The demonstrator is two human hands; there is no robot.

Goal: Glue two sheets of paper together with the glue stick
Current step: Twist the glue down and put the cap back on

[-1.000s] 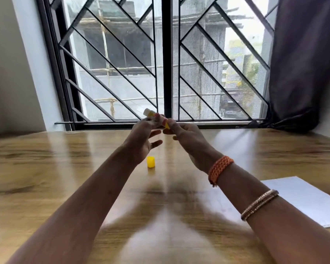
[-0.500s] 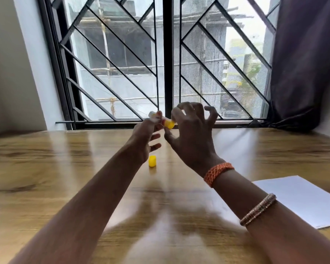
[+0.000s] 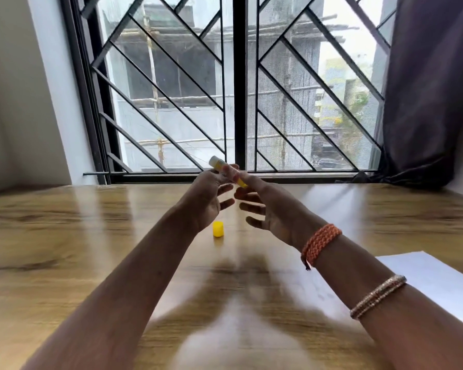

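Observation:
I hold the glue stick [image 3: 219, 166] up in front of the window, uncapped, its white tip pointing up-left. My left hand [image 3: 207, 197] grips its body between thumb and fingertips. My right hand [image 3: 270, 206] pinches the yellow base end with thumb and forefinger, palm turned up, the other fingers spread. The yellow cap [image 3: 218, 229] stands on the wooden table [image 3: 64, 236] below my left hand. White paper [image 3: 436, 284] lies flat at the right, partly behind my right forearm; I cannot tell how many sheets.
A barred window [image 3: 238, 89] runs along the table's far edge. A dark curtain [image 3: 428, 89] hangs at the right, its hem bunched on the sill. A white wall stands at the left.
My right hand has rolled from palm-down with fingers raised over the base to palm-up, still pinching the yellow end. The left hand keeps its grip and the stick stays tilted.

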